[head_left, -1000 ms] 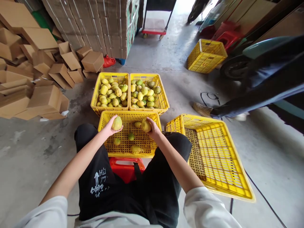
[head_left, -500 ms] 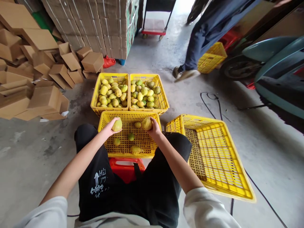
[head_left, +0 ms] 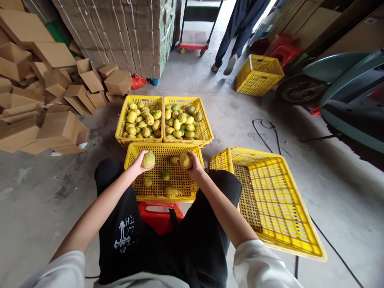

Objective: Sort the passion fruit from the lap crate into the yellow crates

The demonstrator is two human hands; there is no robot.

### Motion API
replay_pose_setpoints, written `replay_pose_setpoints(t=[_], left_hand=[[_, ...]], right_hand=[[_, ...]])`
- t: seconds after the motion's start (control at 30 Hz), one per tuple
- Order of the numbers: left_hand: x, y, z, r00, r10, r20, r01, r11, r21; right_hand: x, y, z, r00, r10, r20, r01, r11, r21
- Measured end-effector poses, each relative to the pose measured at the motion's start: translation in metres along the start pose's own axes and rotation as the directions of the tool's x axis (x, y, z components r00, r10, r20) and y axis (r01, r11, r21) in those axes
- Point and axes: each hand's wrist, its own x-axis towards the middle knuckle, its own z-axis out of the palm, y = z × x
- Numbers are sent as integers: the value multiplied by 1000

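In the head view, the left hand (head_left: pixel 137 164) stays closed on a yellow-green fruit (head_left: pixel 148 159) and the right hand (head_left: pixel 194 165) on another fruit (head_left: pixel 185 160), both barely shifted above the near crate (head_left: pixel 131 151). At twelve o'clock the two filled crates (head_left: pixel 163 116) are unchanged, while a passer-by (head_left: pixel 237 24) has walked off toward one o'clock.

Left hand (head_left: pixel 138 163) gripping fruit (head_left: pixel 148 159), right hand (head_left: pixel 195 166) gripping another fruit (head_left: pixel 185 160), above yellow crate (head_left: pixel 163 197)

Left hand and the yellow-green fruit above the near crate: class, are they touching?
Touching. The head view shows the left hand with its fingers wrapped around the fruit, held above the near crate.
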Motion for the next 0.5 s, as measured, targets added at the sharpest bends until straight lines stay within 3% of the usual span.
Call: replay_pose_setpoints(t=[0.1,0.23,0.5], left_hand=[[1,-3,1,998,56,-6,-55,996,69],[3,-3,2,987,148,-57,-143,986,86],[4,-1,-1,991,107,-76,-104,993,49]], right_hand=[[-5,-3,8,998,67,-16,-67,997,31],[-13,-4,13,991,105,81,-104,994,-14],[-14,1,16,986,162,37,-157,981,-115]])
